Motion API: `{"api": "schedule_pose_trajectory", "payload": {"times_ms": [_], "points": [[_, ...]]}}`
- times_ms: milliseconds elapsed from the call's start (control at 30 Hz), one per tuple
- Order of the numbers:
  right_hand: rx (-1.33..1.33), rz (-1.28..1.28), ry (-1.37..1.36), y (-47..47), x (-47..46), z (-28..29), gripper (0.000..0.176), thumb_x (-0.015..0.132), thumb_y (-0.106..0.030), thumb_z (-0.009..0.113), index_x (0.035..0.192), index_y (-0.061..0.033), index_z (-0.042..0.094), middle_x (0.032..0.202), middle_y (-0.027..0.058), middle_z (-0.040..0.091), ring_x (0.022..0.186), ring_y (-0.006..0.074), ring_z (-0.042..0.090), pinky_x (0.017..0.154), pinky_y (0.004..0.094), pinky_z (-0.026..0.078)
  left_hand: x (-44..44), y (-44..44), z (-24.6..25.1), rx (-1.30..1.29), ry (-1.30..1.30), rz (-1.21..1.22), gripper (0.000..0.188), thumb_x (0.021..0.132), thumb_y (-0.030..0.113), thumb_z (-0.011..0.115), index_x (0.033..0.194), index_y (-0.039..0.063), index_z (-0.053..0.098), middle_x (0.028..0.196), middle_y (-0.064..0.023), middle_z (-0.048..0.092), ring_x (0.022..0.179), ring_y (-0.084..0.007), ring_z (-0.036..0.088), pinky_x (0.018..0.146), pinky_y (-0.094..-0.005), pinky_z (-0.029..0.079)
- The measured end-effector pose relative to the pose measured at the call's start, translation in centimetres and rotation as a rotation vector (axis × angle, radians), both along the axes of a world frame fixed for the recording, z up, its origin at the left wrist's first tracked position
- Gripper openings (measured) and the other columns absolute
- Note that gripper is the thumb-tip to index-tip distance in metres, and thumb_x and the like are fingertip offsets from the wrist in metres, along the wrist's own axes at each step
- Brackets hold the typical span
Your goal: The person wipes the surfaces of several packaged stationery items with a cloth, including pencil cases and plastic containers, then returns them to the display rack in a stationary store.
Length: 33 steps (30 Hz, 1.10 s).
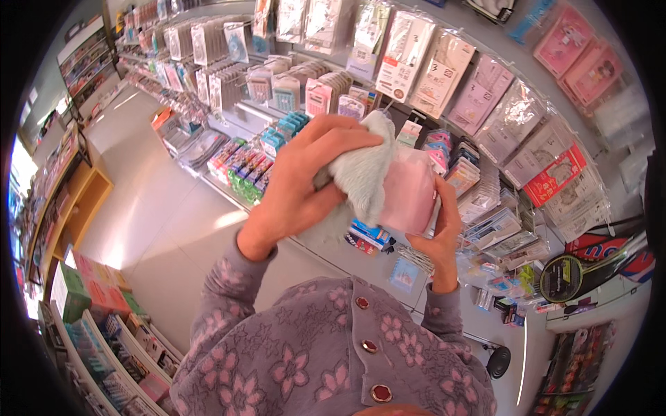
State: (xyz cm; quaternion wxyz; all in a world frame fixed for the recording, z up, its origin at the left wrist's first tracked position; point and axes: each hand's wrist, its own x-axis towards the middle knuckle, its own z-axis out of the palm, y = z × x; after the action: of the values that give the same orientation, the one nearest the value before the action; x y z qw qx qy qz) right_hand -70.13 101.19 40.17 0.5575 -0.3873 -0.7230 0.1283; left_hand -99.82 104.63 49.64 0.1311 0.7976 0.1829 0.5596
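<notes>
My left hand (312, 177) grips a pale green fluffy cloth (364, 169), bunched between thumb and fingers. The cloth covers the left side of a pink box-like item (408, 192), which looks blurred. My right hand (442, 223) holds that pink item by its right side, thumb below and fingers along the edge. Both hands are raised in front of a shop display. What exactly the pink item is, I cannot tell.
Hanging packets of rulers (406, 57) fill the rack ahead. Colourful small packs (242, 166) and blue boxes (283, 132) line the lower shelf. A badminton racket (561, 278) hangs at right. Stacked cartons (93, 286) and another goods shelf (112, 359) stand at left, beside the tiled floor (156, 208).
</notes>
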Motion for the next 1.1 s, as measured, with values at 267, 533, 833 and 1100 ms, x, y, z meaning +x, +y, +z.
{"api": "schedule_pose_trajectory", "payload": {"times_ms": [267,533,833,1100], "points": [[-0.313,0.369,0.233,0.5,1.5,-0.3,0.099,0.057,-0.016,0.079,0.15,0.0006,0.052,0.145,0.013,0.056,0.132,0.0304,0.056,0.112,0.0388,0.041,0.6,5.3,0.6,-0.451,-0.086,-0.597,0.057,0.078,-0.008,0.066,0.133,0.002,0.065,0.131,-0.0092,0.068,0.123,-0.0232,0.063,0.109,-0.0367,0.048],[-0.467,0.533,1.137,3.0,1.2,-3.6,0.08,0.072,-0.012,0.073,0.145,0.0089,0.048,0.135,0.0224,0.065,0.121,0.0383,0.065,0.11,0.0483,0.051,7.4,7.7,-6.7,-0.783,-0.451,-0.752,0.053,0.093,0.012,0.078,0.141,0.005,0.057,0.126,-0.0024,0.065,0.118,-0.0138,0.061,0.103,-0.031,0.049],[-0.341,0.162,1.269,4.3,-1.3,1.9,0.075,0.078,-0.013,0.07,0.146,0.0049,0.046,0.135,0.0177,0.062,0.12,0.0335,0.064,0.108,0.0453,0.052,8.8,4.6,-11.3,-0.3,-0.201,-0.281,0.06,0.083,0.009,0.074,0.14,0.004,0.057,0.137,-0.0143,0.057,0.128,-0.0289,0.055,0.11,-0.0396,0.042],[-0.229,0.161,0.78,5.1,-4.9,-1.5,0.085,0.074,-0.003,0.074,0.152,-0.0023,0.04,0.143,0.0099,0.054,0.129,0.0224,0.057,0.106,0.036,0.051,8.6,5.0,-6.9,-0.111,-0.247,0.074,0.068,0.072,-0.001,0.074,0.138,0.003,0.057,0.133,-0.0207,0.057,0.126,-0.0415,0.054,0.108,-0.0457,0.044]]}}
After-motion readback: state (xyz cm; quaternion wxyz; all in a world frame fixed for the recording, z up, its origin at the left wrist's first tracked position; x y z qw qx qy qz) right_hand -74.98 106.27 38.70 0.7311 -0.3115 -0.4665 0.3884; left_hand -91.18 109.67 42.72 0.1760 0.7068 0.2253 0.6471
